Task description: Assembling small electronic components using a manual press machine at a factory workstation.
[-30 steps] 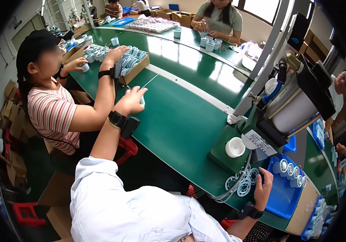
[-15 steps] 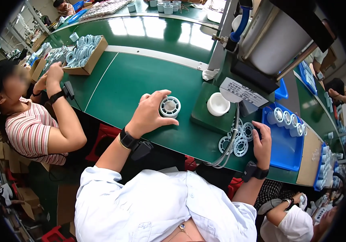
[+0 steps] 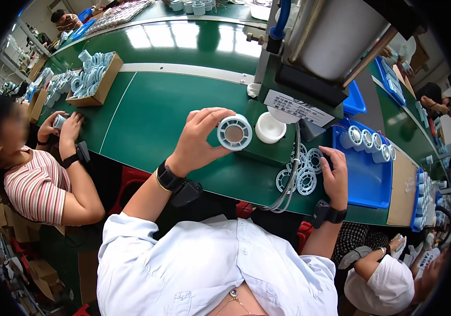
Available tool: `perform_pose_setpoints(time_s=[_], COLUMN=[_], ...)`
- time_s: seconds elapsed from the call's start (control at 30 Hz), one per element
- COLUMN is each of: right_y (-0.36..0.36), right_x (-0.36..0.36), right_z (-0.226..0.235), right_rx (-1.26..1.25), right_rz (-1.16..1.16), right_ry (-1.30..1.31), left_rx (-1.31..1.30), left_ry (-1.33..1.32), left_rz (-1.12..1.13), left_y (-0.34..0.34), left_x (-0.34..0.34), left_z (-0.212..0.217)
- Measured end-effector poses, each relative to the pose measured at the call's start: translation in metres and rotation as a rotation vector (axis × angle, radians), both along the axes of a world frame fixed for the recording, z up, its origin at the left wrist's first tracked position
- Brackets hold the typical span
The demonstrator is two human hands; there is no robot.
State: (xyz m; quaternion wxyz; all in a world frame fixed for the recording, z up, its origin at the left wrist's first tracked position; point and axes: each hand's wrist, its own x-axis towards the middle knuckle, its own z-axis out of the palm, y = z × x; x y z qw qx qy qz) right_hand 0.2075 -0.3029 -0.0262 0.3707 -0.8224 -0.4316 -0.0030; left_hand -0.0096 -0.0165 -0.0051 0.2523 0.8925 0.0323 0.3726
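A light blue round housing point(image 3: 246, 134) with a spoked rim and a brownish centre sits between the thumb and fingers of my left hand point(image 3: 196, 141), raised over the green table beside the press. Just right of it, a white round cup-shaped fixture point(image 3: 270, 128) stands on the press's green base. My right hand point(image 3: 335, 179) is open, fingers curved and apart, at the right edge of a small pile of pale blue spoked rings point(image 3: 306, 181). Its fingertips are close to the rightmost ring; whether they touch it I cannot tell.
The press point(image 3: 309, 79) rises behind the fixture, its grey cables point(image 3: 292, 181) hanging past the rings. A blue tray point(image 3: 365, 184) at right holds several housings. At far left stands a cardboard box point(image 3: 102, 89) of blue parts, near a co-worker in a striped shirt point(image 3: 38, 192).
My left hand has lifted the housing off the table and moved it right, toward the white fixture. My right hand stays by the rings. The co-worker at left has lowered their hands, now holding a part.
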Motion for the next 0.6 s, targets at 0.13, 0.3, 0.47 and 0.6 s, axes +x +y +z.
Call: perform_pose_setpoints(time_s=[0.13, 0.3, 0.47, 0.6], right_y=[0.003, 0.0, 0.002, 0.018], right_x=[0.0, 0.0, -0.002, -0.003], right_z=[0.002, 0.002, 0.009, 0.021], right_rx=[-0.001, 0.005, -0.018, -0.011], right_rz=[0.002, 0.005, -0.006, 0.062], right_ry=[-0.012, -0.019, -0.008, 0.081], left_rx=[-0.284, -0.434, -0.487, -0.244], left_ry=[0.045, 0.27, 0.369, 0.311], left_rz=[-0.103, -0.147, -0.212, -0.125], left_y=[-0.012, -0.022, -0.016, -0.012], left_x=[0.038, 0.072, 0.074, 0.074], left_z=[0.007, 0.021, 0.021, 0.005])
